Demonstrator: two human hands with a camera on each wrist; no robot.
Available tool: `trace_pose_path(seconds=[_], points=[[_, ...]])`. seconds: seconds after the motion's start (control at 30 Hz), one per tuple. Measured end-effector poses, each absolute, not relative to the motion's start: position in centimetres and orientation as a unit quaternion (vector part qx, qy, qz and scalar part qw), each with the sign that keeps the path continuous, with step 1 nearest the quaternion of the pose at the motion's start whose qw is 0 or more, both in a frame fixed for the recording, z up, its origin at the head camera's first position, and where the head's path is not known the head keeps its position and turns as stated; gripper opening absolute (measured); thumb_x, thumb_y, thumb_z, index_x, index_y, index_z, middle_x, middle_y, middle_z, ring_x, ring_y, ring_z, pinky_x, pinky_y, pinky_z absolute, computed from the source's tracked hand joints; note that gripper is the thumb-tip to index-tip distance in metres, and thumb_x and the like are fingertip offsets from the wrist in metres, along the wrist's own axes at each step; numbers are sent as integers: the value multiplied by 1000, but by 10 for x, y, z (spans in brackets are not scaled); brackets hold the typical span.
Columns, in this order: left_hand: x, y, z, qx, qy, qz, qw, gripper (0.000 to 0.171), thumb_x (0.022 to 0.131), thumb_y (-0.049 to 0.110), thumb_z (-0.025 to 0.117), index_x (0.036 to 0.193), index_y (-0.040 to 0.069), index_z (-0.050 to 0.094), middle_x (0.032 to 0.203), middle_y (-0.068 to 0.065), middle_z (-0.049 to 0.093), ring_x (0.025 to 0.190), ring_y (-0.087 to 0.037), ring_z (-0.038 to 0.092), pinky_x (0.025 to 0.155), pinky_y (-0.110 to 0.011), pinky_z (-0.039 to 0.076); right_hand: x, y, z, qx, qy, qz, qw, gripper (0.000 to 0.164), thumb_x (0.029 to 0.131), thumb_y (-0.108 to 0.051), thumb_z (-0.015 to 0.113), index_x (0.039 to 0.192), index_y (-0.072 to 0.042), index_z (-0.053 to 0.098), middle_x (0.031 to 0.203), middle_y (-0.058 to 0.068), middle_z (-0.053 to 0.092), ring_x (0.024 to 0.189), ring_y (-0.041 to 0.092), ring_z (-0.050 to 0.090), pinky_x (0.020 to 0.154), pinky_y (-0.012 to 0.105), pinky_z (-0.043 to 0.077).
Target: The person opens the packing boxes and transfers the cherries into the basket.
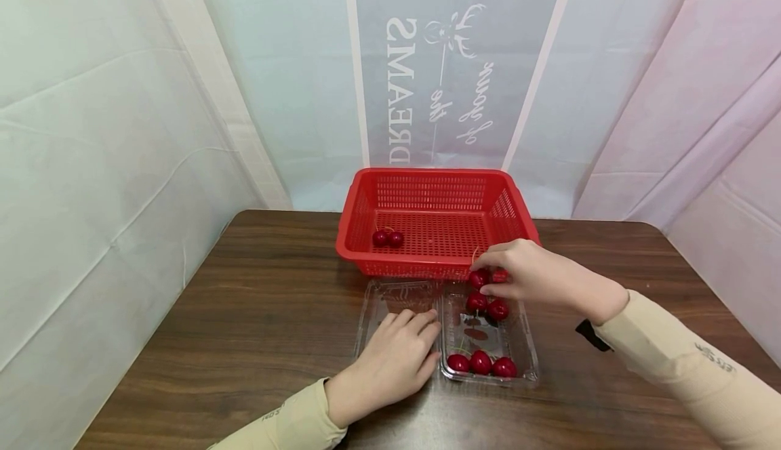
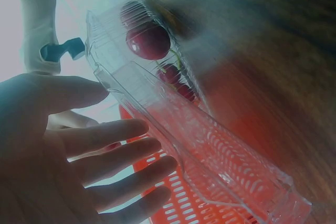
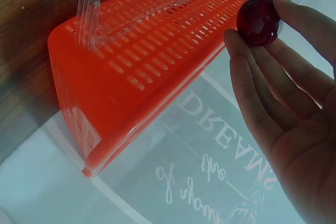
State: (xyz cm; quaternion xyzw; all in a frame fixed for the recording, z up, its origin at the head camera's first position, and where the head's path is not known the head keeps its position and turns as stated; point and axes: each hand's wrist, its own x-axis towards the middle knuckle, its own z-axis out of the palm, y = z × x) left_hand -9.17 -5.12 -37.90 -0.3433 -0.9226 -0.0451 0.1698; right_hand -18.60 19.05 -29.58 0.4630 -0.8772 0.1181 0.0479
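Cherry count: eight cherries (image 1: 480, 362), one basket (image 1: 427, 260), one clear box (image 1: 528, 345) with one lid (image 1: 399, 293).
Basket contents: two cherries, at the left near corner. Box contents: five cherries, three along the near end and two toward the far end. The right hand (image 1: 527, 270) pinches the eighth, the held cherry (image 1: 478, 278), between thumb and fingertips above the box's far end. The left hand (image 1: 396, 355) rests at the lid, fingers extended and slightly apart.
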Motion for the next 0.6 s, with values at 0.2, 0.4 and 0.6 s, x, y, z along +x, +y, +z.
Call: trace_pose_path(seconds=[0.2, 0.4, 0.6], points=[[-91, -51, -379, -343, -923, -46, 167, 32, 87, 35, 61, 111, 14, 66, 123, -2, 63, 100, -16, 58, 77, -32, 45, -192, 191, -294, 459, -880, 113, 53, 30, 73, -18, 81, 99, -9, 70, 90, -3, 70, 78, 6, 63, 68, 25, 54], [-92, -51, -379, -344, -923, -48, 167, 32, 87, 34, 61, 111, 13, 66, 123, -2, 63, 100, -16, 58, 77, -31, 45, -198, 191, -294, 456, -881, 113, 50, 29, 73, -20, 81, 98, -10, 70, 91, -3, 70, 80, 6, 64, 69, 26, 54], [-92, -51, -379, -345, -922, -48, 166, 32, 88, 34, 61, 111, 13, 66, 123, -2, 63, 99, -16, 58, 77, -31, 45, -202, 192, -293, 467, -875, 119, 51, 26, 74, -18, 80, 97, -10, 71, 90, -4, 70, 79, 5, 63, 68, 24, 53]])
